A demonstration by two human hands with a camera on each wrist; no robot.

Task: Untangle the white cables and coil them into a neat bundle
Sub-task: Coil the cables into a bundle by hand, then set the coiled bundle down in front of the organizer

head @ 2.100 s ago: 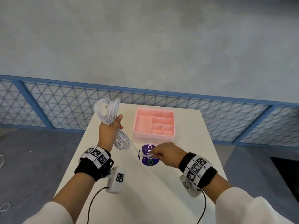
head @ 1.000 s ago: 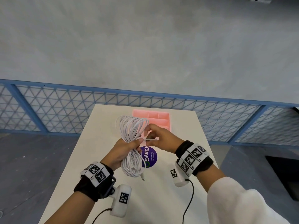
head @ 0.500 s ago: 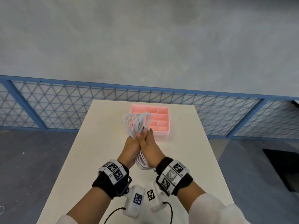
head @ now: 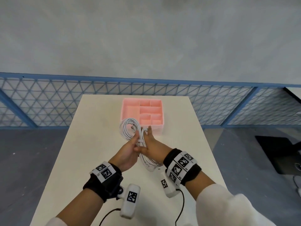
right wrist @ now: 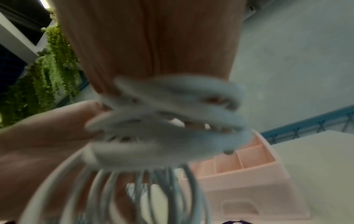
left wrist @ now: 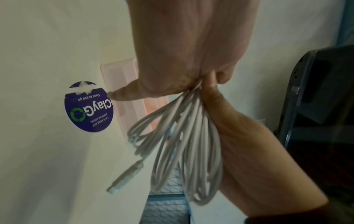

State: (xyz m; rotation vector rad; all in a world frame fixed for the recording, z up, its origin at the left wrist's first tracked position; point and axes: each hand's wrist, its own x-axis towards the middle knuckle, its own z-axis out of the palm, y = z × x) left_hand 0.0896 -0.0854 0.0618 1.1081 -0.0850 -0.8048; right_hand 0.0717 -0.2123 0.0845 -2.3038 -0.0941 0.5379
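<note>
Coiled white cables held above the counter near a pink tray, left hand fingers curled around the bundle's middle, right hand fingers straight, pressed flat against it, plug dangling

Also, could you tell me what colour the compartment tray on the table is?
Pink tray, clearest in the head view.

Both forearms reach forward from the near edge and the hands meet palm to palm. The left hand has its fingers laid forward and thumb across the white cables, gripping them at the waist. The right hand presses flat against them, fingers straight, pointing far.
</note>
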